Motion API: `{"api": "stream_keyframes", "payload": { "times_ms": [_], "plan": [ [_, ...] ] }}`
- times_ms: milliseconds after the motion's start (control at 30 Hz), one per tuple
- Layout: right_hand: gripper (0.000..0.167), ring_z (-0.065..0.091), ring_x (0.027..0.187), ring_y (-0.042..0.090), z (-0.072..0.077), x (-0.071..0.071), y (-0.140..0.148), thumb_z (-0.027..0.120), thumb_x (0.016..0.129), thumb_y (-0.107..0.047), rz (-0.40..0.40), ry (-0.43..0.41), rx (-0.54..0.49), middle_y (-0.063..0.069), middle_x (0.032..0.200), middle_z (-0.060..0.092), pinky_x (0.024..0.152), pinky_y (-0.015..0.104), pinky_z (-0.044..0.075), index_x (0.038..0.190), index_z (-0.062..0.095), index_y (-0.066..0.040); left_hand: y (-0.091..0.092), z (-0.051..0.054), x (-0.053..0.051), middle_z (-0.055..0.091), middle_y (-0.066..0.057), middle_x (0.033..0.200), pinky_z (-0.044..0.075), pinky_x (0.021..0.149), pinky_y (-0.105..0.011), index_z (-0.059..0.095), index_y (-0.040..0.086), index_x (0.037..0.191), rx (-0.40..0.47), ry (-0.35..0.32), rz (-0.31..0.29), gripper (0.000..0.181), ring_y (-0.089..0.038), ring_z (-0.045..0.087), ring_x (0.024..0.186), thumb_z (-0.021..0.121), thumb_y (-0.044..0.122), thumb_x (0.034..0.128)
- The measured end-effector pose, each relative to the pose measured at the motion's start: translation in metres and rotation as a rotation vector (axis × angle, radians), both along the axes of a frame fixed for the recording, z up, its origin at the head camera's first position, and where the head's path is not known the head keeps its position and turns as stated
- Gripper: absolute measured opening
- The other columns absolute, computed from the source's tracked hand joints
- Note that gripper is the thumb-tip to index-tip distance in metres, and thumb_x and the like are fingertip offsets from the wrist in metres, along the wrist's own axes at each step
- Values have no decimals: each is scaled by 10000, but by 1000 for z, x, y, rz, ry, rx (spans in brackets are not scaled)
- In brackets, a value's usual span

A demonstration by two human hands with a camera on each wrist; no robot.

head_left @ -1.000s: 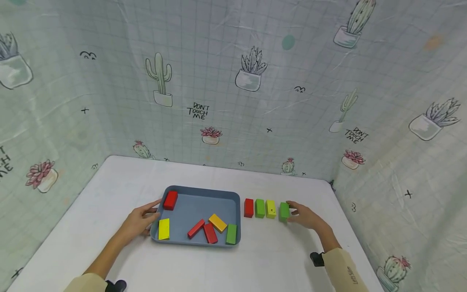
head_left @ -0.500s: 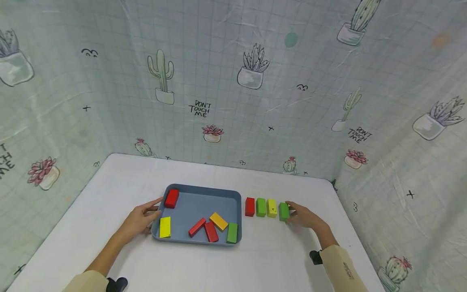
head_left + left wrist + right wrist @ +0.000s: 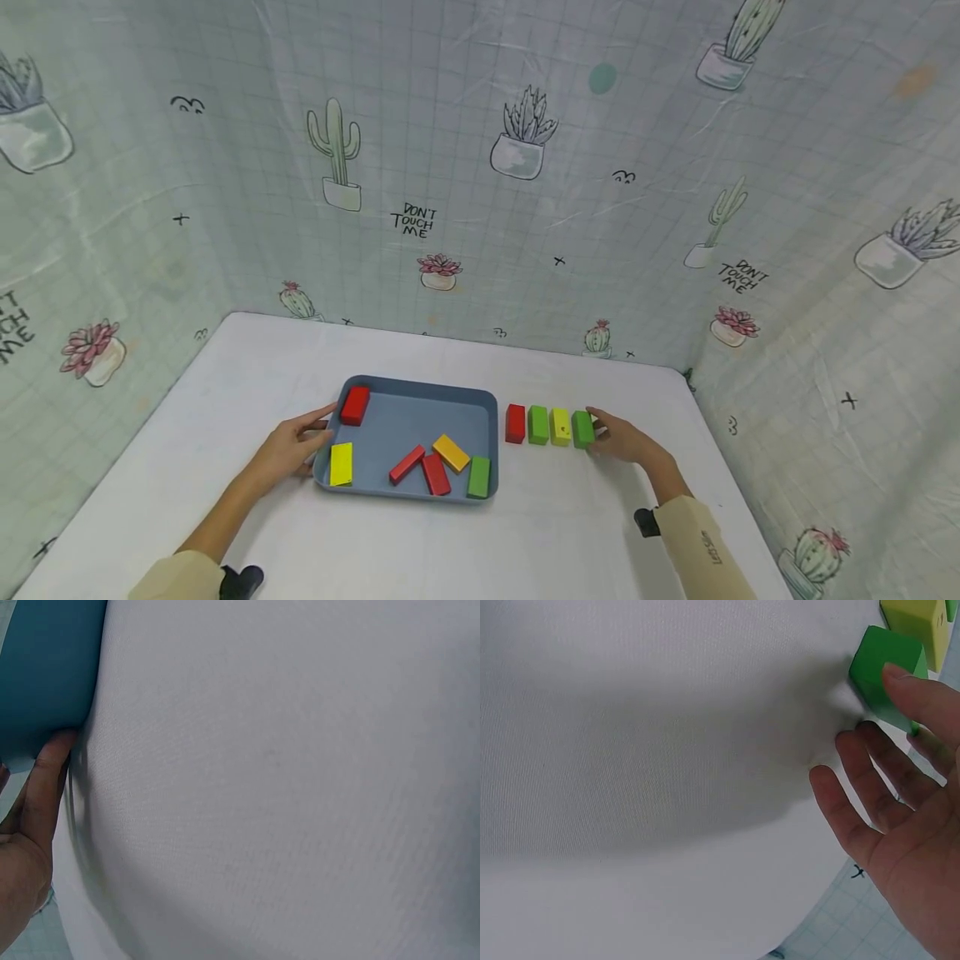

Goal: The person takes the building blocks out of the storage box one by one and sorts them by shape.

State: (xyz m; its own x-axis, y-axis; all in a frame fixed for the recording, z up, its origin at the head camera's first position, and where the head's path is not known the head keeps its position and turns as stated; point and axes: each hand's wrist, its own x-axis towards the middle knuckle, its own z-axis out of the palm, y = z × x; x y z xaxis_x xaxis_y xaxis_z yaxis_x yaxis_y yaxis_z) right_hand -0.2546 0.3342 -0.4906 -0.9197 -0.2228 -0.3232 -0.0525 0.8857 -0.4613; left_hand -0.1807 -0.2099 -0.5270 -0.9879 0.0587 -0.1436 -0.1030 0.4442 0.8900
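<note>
My left hand [image 3: 285, 454] rests against the left wall of a blue-grey tray [image 3: 427, 408], fingers extended; in the left wrist view, fingertips touch the tray [image 3: 49, 667]. To the tray's right, a red block [image 3: 515, 423], a green block [image 3: 537, 424] and a yellow block [image 3: 560, 426] stand in a row. At the row's right end, my right hand [image 3: 626, 440] pinches another green block [image 3: 582, 429]. The right wrist view shows the thumb on this green block [image 3: 885, 664], the other fingers of my hand [image 3: 907, 802] spread beside it.
Inside the tray are a red block [image 3: 355, 406] at upper left, a yellow one [image 3: 341, 464] at lower left, and an orange one [image 3: 451, 452], a green one [image 3: 478, 477] and two more red ones towards the lower right. A patterned cloth [image 3: 465, 167] hangs behind the white table [image 3: 525, 550].
My right hand has moved the end green block slightly left and away from me, closer to the yellow block and level with the row. My left hand has stayed at the tray.
</note>
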Motion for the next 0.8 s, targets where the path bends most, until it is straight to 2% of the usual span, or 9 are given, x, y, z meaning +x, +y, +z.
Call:
{"api": "stream_keyframes", "payload": {
  "times_ms": [200, 300, 567, 667, 800],
  "plan": [
    [941, 493, 1153, 375, -1, 5, 2, 740, 818, -217, -23, -38, -7, 245, 1316, 471, 943, 554, 380, 1494, 119, -15, 0, 0, 0, 463, -274, 1290, 555, 591, -332, 399, 153, 1446, 7, -2, -14, 549, -344, 546, 987, 592, 175, 933],
    [988, 459, 1185, 409, 3, 8, 2, 757, 796, -274, -47, -28, 0, 269, 1348, 434, 947, 578, 363, 1488, 106, -2, -1, 0, -2, 463, -274, 1290, 554, 590, -332, 397, 155, 1447, 6, 2, -24, 550, -340, 545, 982, 592, 182, 934],
    [911, 410, 1210, 459, 24, 9, -13, 732, 821, -282, -67, 91, 13, 316, 1384, 346, 951, 571, 368, 1463, 173, 42, -4, 0, -7, 445, -272, 1314, 552, 597, -336, 384, 181, 1456, 8, 3, -31, 552, -350, 533, 1013, 584, 205, 942],
    [875, 435, 1192, 450, 30, 9, -24, 717, 839, -265, -65, 119, -13, 304, 1375, 355, 934, 549, 399, 1467, 183, 27, -4, 2, -6, 437, -283, 1320, 553, 604, -336, 375, 172, 1459, 5, -5, -37, 558, -376, 525, 1050, 582, 215, 943],
    [834, 469, 1161, 416, 33, 8, -42, 711, 848, -254, -46, 200, -50, 286, 1334, 407, 929, 521, 417, 1460, 215, 22, -4, 5, -5, 432, -291, 1326, 551, 604, -333, 368, 159, 1461, 7, -7, -40, 562, -382, 522, 1064, 579, 212, 944]
  ]
}}
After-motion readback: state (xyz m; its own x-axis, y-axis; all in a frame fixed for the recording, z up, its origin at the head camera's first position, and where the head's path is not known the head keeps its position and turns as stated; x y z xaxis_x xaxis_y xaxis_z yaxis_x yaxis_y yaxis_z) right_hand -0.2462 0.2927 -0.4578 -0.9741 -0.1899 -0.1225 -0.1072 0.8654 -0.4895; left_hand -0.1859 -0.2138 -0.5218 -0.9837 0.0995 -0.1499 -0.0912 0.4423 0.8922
